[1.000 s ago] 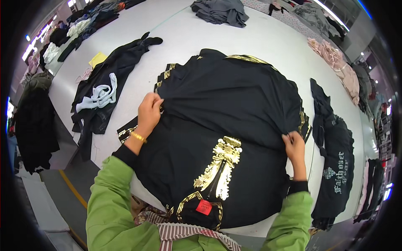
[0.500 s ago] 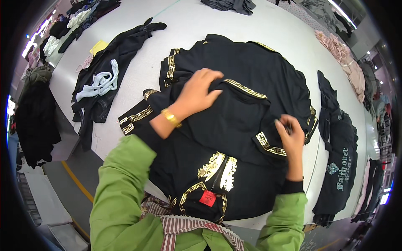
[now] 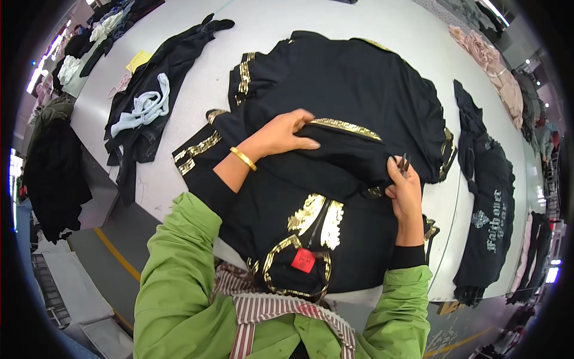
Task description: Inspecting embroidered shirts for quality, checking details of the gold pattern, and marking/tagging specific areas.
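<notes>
A black shirt (image 3: 359, 233) with gold patterned trim lies on the white table, its neck opening and red label (image 3: 303, 260) towards me. My left hand (image 3: 284, 134) has its thumb and fingers closed round a fold beside the gold-trimmed hem. My right hand (image 3: 405, 191) pinches the fold's right end. Dark thread snips (image 3: 404, 163) stick up from its fingers, points away from me; their handles are hidden in the grip. Beyond the fold, a second spread of black cloth (image 3: 353, 84) with gold-trimmed edges lies flat; I cannot tell where one garment ends.
To the left lie black garments (image 3: 173, 72) with a pale blue strip of cloth (image 3: 146, 107) on top. A black printed garment (image 3: 493, 203) lies at the right. Beige cloth (image 3: 487, 66) is heaped at the far right edge. Dark clothing (image 3: 54, 173) hangs over the left side.
My right hand has moved left and closed on the cloth, with the snips upright. The lifted fold is drawn up between both hands, covering the right gold cuff. The view has shifted slightly.
</notes>
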Demonstrator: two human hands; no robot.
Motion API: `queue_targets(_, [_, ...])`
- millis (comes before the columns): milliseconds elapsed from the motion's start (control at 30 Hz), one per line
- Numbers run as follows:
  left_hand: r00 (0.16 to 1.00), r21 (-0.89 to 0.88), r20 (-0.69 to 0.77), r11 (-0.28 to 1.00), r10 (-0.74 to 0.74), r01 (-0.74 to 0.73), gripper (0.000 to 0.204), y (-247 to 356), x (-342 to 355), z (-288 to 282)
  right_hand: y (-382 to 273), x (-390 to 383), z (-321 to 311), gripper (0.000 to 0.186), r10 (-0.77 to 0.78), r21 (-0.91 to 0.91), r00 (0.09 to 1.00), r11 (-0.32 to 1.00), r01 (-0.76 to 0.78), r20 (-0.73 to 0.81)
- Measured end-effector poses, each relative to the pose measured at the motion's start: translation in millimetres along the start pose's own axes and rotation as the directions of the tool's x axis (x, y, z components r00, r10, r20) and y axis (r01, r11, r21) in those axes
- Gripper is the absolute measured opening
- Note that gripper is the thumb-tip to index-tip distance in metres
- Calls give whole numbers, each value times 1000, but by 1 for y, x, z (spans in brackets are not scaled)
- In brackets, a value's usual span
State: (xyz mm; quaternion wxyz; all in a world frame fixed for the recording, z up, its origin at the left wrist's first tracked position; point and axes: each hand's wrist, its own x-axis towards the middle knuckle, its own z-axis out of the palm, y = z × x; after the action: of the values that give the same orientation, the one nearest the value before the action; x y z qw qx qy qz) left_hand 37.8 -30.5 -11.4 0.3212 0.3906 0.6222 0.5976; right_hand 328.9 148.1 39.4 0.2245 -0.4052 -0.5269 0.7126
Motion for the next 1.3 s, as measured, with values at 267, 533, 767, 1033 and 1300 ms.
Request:
queue_targets(267, [980,13,94,985,-173,173,26,34,-126,-1,29,-97,-13,11,-40,-165,998,985,48,50])
queue_targets(533, [922,185,375,966,100,-180,35,73,-252,3,69,-188,-44,16,-249,-383,877,825,415,411])
queue_targets(767, [982,418,160,895,97,-157,30,58,-300,3,95,-232,-52,26,-19,-469,913,853,226,406])
queue_targets(1033, [983,321,-75,929,-168,184,40,58,-283,54,108,-209,-5,11,206,-396,963,910,-123,174])
queue_targets(1300, [925,632,17,713,380,-305,39,53,-261,73,95,-208,6,11,177,-157,966,976,-149,187])
